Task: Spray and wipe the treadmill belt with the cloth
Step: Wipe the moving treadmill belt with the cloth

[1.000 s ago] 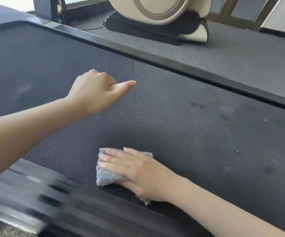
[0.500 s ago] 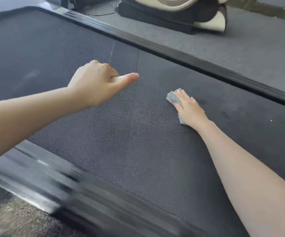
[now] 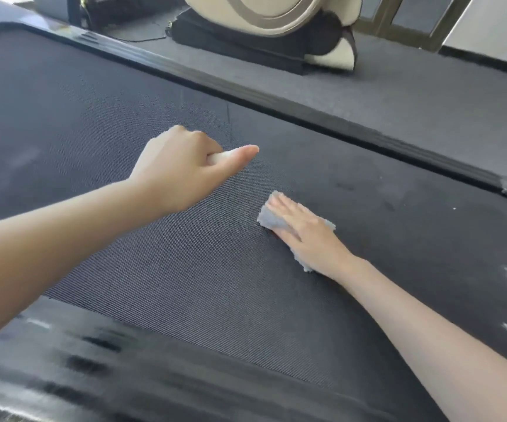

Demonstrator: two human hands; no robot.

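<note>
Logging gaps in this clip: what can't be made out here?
Head view only.
White thing in the left hand: curled fingers hide all but a sliver.
Cloth: mostly under the right hand.
Near rail: motion-blurred.
Cream machine beyond the belt: cut off by the top edge.

Pale grey cloth (image 3: 272,219), dark woven-textured belt (image 3: 215,284)

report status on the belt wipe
Left hand over belt, gripping a white thing, mostly hidden. Right hand flat on cloth, pressing it to belt. Nothing in the way.
</note>
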